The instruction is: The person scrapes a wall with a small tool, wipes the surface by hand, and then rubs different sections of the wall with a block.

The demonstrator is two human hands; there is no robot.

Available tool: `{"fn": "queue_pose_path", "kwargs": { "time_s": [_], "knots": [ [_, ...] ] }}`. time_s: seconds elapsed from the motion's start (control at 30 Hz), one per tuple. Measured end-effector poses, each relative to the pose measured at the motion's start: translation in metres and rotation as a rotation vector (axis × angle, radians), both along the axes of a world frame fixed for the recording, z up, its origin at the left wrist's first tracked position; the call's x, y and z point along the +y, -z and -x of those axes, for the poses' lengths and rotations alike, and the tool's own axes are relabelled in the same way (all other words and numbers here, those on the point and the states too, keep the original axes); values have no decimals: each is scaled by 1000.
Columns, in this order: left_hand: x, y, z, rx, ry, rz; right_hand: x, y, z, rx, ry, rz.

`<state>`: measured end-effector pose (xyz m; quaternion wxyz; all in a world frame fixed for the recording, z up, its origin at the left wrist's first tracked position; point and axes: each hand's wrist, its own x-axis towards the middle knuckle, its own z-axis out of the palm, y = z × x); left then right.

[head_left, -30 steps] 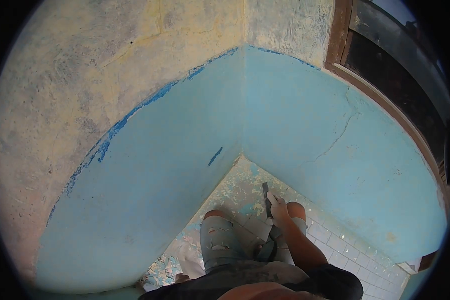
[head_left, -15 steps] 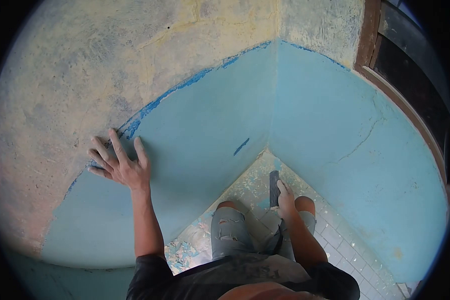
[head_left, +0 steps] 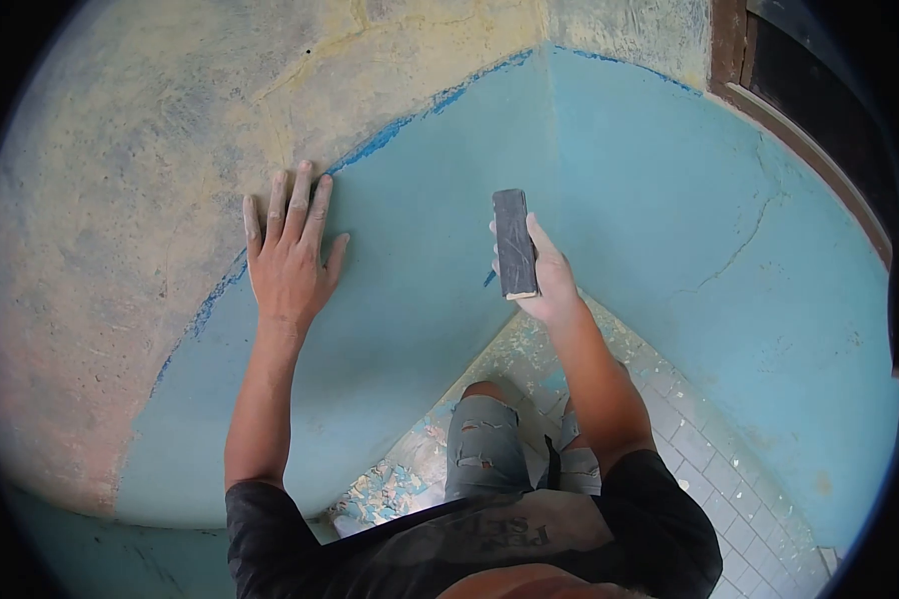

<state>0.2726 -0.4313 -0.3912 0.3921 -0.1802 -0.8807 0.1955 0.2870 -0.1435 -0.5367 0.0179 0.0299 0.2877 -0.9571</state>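
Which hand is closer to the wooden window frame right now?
Right. The right hand, gripping the sanding block, is by the wall corner, below-left of the window frame. The left hand lies flat on the wall, farther left.

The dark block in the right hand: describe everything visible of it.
The dark block is a narrow flat rectangle, dark grey with faint pale scuffs and a lighter strip at its lower end, perhaps a sanding block. It stands nearly upright before the corner of the blue wall. The right hand grips its lower half from the side.

blk tee w/ print, ripped grey denim shorts
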Motion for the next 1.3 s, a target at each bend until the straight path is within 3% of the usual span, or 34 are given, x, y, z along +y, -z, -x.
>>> {"fn": "queue_pose_path", "kwargs": {
  "time_s": [0.2,0.43,0.53,0.6,0.63,0.7,0.83,0.9,1.0,1.13,1.2,1.27,1.3],
  "knots": [
    [-14,-91,7,230,-10,125,0,-44,35,220,-76,115],
    [4,-183,46,467,-141,350,4,-82,103,250,443,-359],
    [42,-177,51,470,-323,380,-15,-90,133,243,566,-523],
    [49,-173,55,461,-314,387,-36,-79,164,443,1099,-862],
    [51,-172,58,450,-304,393,-36,-76,177,436,1106,-855],
    [49,-171,62,458,-306,416,-35,-71,193,629,1193,-1098],
    [40,-174,70,474,-235,420,32,-95,250,555,1302,-1118],
    [39,-175,73,492,-180,416,53,-112,267,393,1298,-909],
    [31,-177,78,494,-60,398,18,-95,249,313,1296,-958],
    [25,-169,73,463,48,380,13,-62,237,547,1317,-1111],
    [22,-153,62,419,-19,364,46,-82,267,528,1376,-1090],
    [14,-132,59,415,-37,350,66,-103,271,219,1360,-1013],
    [12,-127,55,425,-52,324,54,-102,260,208,1355,-1014]
  ]
}}
